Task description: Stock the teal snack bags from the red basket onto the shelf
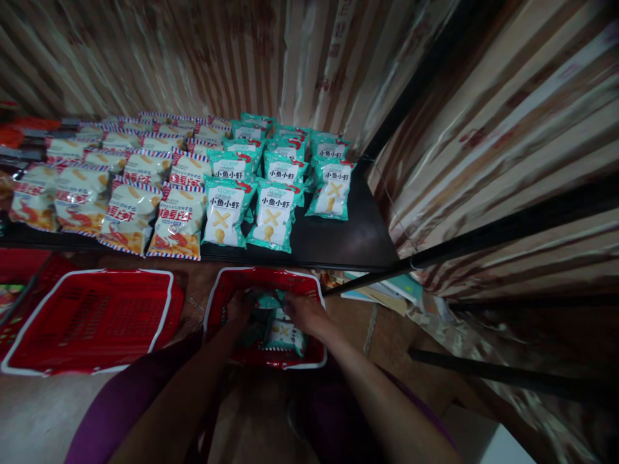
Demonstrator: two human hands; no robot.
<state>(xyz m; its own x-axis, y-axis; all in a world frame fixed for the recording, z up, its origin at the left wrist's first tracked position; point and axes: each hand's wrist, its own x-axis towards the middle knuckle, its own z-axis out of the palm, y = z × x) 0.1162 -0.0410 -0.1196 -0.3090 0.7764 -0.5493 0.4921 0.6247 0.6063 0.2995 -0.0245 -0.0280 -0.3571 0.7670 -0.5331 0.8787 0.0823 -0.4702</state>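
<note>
Teal plastic shows between my fingertips' ends of reach, where my left hand (240, 308) and right hand (304, 314) are lowered from opposite sides over a crinkled teal packet (265, 301). The left fingers are bent down beside its left end, but they are so dark that I cannot tell whether they pinch it; the right fingers curl in at its other end, and I cannot tell whether they are closed on the film or only lie against it. Just below, nearer to me, another teal packet (285, 335) lies with its white label up and its lettering turned sideways. Both packets are inside the red basket (264, 274), which has a white handle lying around its rim and sits between my forearms. To its left, a little apart, I see a second red basket (91, 312), also with its white handle folded down. Beyond both is the long black surface (367, 235), with teal bags (272, 219) propped in rows directly past my hands, labels facing me. Left of them, cream-and-orange bags (176, 222) with striped edges stand in a wider block. A striped curtain (309, 58) hangs behind everything, dark poles (435, 248) slant across my right, and flat papers or books (394, 287) lie low behind the nearest pole. Purple cloth (113, 412) covers the legs beneath my arms
</note>
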